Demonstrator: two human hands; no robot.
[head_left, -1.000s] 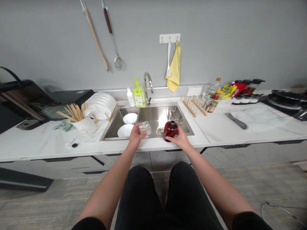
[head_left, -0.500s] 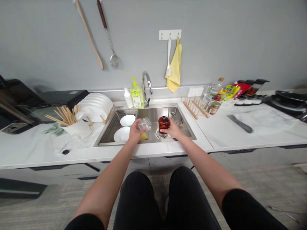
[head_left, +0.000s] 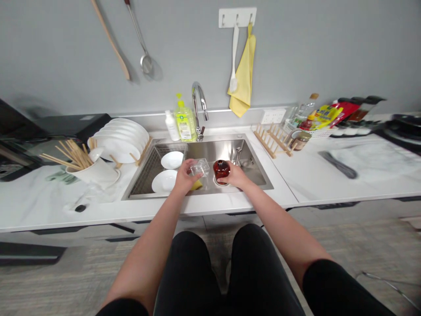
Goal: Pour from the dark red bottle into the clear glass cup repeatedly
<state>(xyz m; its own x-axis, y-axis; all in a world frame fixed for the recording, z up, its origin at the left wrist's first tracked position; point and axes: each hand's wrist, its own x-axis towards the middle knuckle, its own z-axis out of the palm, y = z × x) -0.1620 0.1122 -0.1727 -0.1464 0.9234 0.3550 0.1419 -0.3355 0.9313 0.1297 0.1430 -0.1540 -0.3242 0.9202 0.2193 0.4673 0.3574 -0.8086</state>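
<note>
Our two bare arms reach up from the bottom edge of the frame, the left rising toward the right and the right slanting toward the left, so that both hands come close to each other over the sink (head_left: 210,149) at the centre. They are apart, with a gap between the things they hold.

Our left hand (head_left: 187,176) is bent inward at the near rim, its fingers clamped on a clear, boxy container (head_left: 200,167), thumb pointing right along the near side. Our right hand (head_left: 236,175) comes in from the right, its fingers curled around the side of a dark red, round-bodied bottle (head_left: 221,172), thumb across the near side. The bottle is upright, its narrow mouth facing up, over the drain; whether it touches the sink floor we cannot tell.

Just beside our left hand, lower centre of the sink, a bit of yellow cloth or sponge (head_left: 196,185) shows. Two white bowls (head_left: 172,160) lie in the sink's left part, one behind the other. Behind the sink stand the faucet (head_left: 200,109), a yellow-green soap bottle (head_left: 185,124) and a white bottle (head_left: 172,126). On the surface (head_left: 250,202), white plates (head_left: 123,138) stand in a rack to the left, and an unfilled wooden rack (head_left: 274,141) sits to the right.
</note>
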